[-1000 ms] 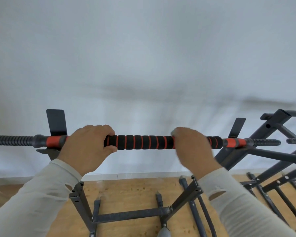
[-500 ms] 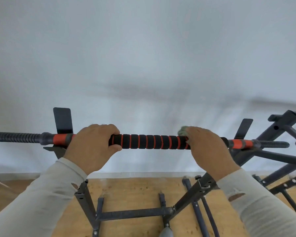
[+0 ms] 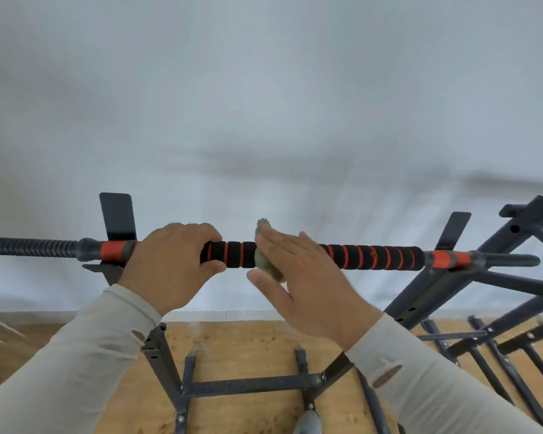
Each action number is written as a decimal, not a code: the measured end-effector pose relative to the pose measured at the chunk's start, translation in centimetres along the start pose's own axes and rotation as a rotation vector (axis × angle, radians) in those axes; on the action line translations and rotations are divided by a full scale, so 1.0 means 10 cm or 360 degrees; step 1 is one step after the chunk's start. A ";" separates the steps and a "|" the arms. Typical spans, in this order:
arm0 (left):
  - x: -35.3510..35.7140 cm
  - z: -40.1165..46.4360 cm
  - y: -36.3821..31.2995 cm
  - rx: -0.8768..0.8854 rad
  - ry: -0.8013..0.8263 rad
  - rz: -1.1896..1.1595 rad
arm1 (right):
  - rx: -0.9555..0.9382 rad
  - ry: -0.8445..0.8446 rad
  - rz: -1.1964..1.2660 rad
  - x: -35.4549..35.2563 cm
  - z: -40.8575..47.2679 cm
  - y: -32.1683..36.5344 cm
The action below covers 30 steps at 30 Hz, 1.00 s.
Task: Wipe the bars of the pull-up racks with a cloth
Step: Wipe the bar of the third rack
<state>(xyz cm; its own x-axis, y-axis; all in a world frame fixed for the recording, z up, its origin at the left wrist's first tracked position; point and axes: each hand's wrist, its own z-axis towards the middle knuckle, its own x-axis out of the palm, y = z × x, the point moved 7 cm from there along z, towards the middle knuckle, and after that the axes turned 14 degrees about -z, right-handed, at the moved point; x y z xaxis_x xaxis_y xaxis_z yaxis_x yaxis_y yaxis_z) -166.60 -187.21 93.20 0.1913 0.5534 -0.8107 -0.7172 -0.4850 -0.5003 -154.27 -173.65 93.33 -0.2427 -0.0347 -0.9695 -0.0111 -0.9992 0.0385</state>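
A pull-up bar [image 3: 373,256] with black foam grip and orange rings runs level across the view. My left hand [image 3: 173,264] grips the bar near its left end, fingers curled over the top and thumb underneath. My right hand [image 3: 304,277] lies over the middle of the bar with its fingers stretched out, pressing a small grey-green cloth [image 3: 265,261] against the foam. Only the cloth's left edge shows past my fingers; the rest is hidden under my palm.
The rack's dark steel frame [image 3: 251,385] stands below on a wooden floor [image 3: 248,346]. A second dark rack [image 3: 514,245] stands close at the right. Two flat black brackets [image 3: 118,216] rise behind the bar. A white wall fills the background.
My right hand has slid left along the bar with the cloth, from near the right end of the foam to its middle, and its fingers have straightened. My left hand keeps its grip.
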 end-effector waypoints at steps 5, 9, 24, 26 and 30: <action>0.00 -0.01 0.01 -0.0012 -0.0018 -0.0016 | 0.0135 0.0053 -0.0055 -0.02 0.12 -0.27; 0.00 -0.02 0.01 0.0004 -0.0046 -0.0029 | 0.0162 0.0057 -0.0213 -0.01 0.19 -0.23; 0.02 -0.01 0.03 0.0014 -0.0059 -0.0045 | 0.0494 0.0545 -0.0654 -0.12 -0.01 -0.89; 0.02 -0.01 0.03 0.0017 -0.0062 -0.0043 | 0.0381 0.0451 -0.0692 -0.07 0.10 -0.62; 0.03 -0.01 0.04 0.0036 -0.0067 -0.0029 | 0.0270 0.0067 -0.0651 0.02 0.42 0.11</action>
<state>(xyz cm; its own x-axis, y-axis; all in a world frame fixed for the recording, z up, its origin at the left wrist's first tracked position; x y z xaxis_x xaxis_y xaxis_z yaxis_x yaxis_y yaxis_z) -166.73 -187.27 92.74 0.1765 0.5903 -0.7876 -0.7288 -0.4595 -0.5077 -158.38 -174.65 94.24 -0.1457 0.3586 -0.9221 -0.2579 -0.9136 -0.3145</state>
